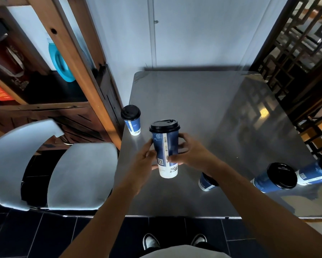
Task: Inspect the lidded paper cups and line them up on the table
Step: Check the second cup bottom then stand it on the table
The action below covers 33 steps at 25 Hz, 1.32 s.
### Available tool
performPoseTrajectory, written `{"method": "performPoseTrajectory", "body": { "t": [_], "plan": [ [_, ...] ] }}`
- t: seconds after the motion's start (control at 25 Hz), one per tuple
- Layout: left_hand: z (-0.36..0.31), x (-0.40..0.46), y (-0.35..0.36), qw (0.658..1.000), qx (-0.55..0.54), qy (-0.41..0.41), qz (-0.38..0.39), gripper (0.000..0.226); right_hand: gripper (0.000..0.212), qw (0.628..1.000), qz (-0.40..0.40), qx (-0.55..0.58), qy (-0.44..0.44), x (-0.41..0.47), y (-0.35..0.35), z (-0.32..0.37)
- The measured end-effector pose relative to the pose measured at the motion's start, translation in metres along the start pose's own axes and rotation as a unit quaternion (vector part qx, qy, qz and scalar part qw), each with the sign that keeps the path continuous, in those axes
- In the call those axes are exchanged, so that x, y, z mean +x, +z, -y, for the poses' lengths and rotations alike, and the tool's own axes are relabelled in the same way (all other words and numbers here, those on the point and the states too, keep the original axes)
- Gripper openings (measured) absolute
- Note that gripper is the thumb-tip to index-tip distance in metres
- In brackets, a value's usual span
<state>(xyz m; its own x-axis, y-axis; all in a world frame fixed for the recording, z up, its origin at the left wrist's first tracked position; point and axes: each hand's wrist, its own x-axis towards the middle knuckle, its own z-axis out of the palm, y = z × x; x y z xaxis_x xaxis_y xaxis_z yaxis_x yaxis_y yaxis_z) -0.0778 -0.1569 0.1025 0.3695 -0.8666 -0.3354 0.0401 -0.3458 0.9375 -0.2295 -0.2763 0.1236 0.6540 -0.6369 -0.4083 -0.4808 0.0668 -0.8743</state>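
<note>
Both hands [147, 157] gripping lidded cup [165, 146] (upright), table [203, 101]

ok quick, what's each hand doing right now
Left hand: closed on the lidded paper cup, gripping its left side.
Right hand: closed on the same cup, gripping its right side.

Dark blue paper cups [165, 146] with white bases and printed QR codes, glossy black lids [164, 126], grey reflective desk [193, 101], pale grey chair [82, 174], navy floor tiles [26, 237].
</note>
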Motion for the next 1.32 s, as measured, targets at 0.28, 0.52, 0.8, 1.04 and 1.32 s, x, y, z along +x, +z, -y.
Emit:
{"method": "performPoseTrajectory", "body": {
  "t": [0.28,0.52,0.8,1.04,1.32],
  "plan": [
    [-0.006,0.062,-0.012,0.986,0.147,0.07,0.022,0.049,0.076,0.997,-0.061,-0.046,0.006,0.055,-0.014,-0.001],
    [0.004,0.167,0.004,0.974,0.21,0.086,0.003,0.059,0.086,0.988,-0.104,-0.108,-0.025,0.144,-0.049,-0.025],
    [0.022,0.246,0.012,0.972,0.228,0.041,-0.027,0.058,0.056,0.986,-0.027,-0.163,-0.017,0.241,-0.074,-0.052],
    [0.049,0.267,0.018,0.973,0.227,0.013,-0.027,0.059,0.055,0.986,-0.015,-0.163,-0.019,0.266,-0.074,-0.082],
    [0.059,0.268,0.021,0.979,0.199,0.009,-0.048,0.06,0.067,0.992,-0.048,-0.119,-0.02,0.271,-0.06,-0.098]
  ]
}}
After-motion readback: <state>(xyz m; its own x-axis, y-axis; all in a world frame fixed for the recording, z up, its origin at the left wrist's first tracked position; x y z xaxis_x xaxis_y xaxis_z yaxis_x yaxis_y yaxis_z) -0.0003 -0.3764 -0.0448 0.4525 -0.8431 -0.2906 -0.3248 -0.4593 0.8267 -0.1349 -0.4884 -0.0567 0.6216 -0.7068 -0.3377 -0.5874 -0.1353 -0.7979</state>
